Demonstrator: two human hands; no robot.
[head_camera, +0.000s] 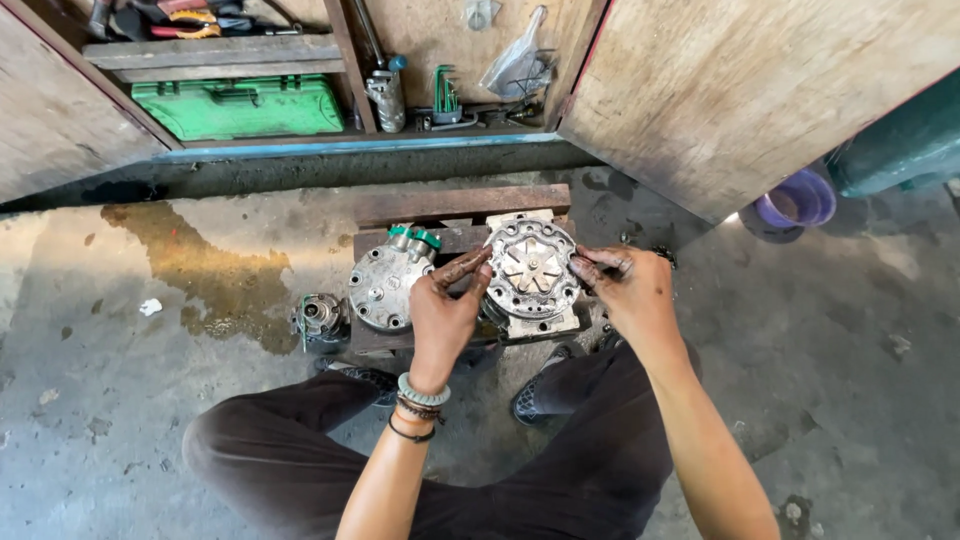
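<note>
A round grey metal compressor body (531, 268) stands on a low wooden block (455, 205), its bolted front plate with a star-shaped hub facing up. My left hand (447, 305) grips its left rim with greasy fingers. My right hand (627, 285) holds the right rim, fingertips on the edge of the plate. Both hands touch the same part. Next to it on the left lies a round metal end cover (383, 286) with green-capped ports (415, 236).
A smaller metal part (319, 319) lies on the stained concrete floor at left. Behind is an open wooden cabinet with a green toolbox (240, 106), hex keys (445, 97) and pliers. A purple bucket (796, 200) stands at the right. My knees are below.
</note>
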